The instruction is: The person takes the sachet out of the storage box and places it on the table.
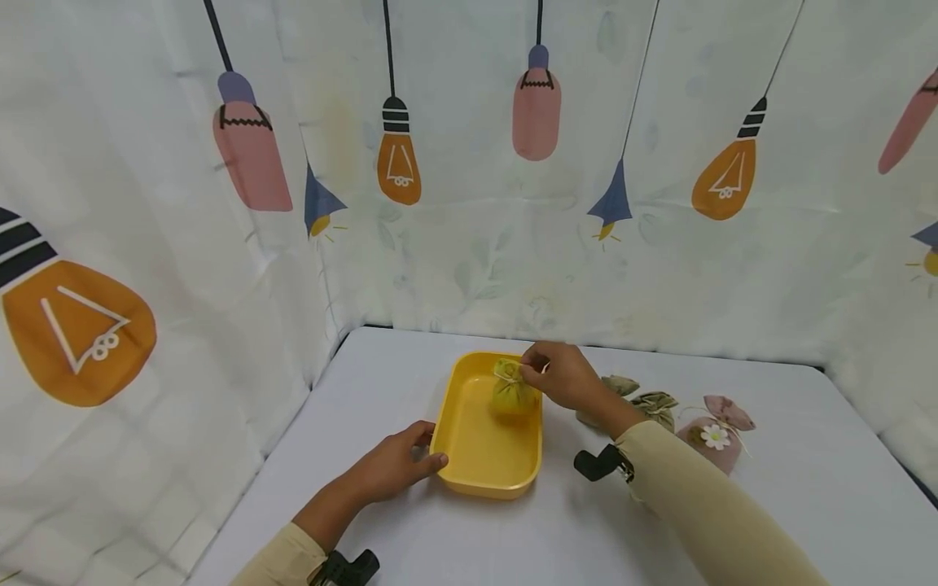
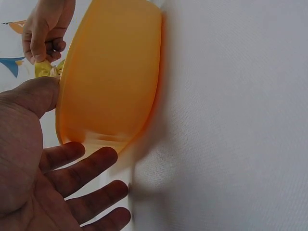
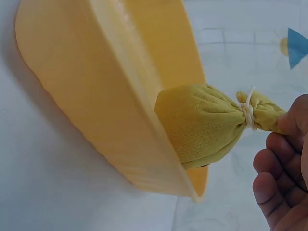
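A small yellow-green drawstring pouch point(image 1: 514, 391), tied with pale cord, hangs upright at the far right corner of a yellow tray point(image 1: 484, 456). My right hand point(image 1: 563, 376) pinches its gathered top between thumb and fingers. In the right wrist view the round body of the pouch point(image 3: 197, 122) dips behind the tray rim, which hides its bottom. My left hand point(image 1: 396, 464) is at the tray's left side, fingers spread. In the left wrist view its thumb point(image 2: 41, 94) lies at the rim and its fingertips reach along the tray's outer wall point(image 2: 113, 72).
Right of the tray, partly behind my right forearm, lie olive-green pouches point(image 1: 655, 404) and a pink pouch point(image 1: 721, 431) with a white flower. The white table point(image 1: 828, 480) meets a printed curtain point(image 1: 469, 220) at the back and a curtain on the left.
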Action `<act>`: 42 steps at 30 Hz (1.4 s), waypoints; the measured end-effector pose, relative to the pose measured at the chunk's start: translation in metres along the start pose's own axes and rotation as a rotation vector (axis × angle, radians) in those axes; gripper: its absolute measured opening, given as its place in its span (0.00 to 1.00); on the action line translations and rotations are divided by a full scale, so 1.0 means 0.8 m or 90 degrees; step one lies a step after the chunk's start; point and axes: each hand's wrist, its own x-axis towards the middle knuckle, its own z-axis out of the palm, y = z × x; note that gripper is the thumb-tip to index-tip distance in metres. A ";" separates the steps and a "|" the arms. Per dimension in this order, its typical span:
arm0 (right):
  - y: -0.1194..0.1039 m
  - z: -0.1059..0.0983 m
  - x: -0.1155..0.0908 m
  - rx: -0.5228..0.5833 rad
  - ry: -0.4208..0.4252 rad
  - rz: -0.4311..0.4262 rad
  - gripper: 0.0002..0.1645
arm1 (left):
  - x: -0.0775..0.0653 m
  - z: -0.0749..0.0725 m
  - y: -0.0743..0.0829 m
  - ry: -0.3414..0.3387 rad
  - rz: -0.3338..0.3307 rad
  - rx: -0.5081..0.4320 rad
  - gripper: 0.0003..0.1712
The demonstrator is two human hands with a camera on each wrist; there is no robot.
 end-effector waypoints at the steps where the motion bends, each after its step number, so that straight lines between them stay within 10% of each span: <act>1: -0.001 -0.003 -0.002 -0.001 0.005 -0.008 0.04 | 0.000 0.000 0.000 0.000 0.001 0.000 0.37; 42: 0.011 -0.088 -0.091 -0.044 0.069 0.012 0.03 | 0.002 0.002 0.000 0.009 0.002 0.007 0.35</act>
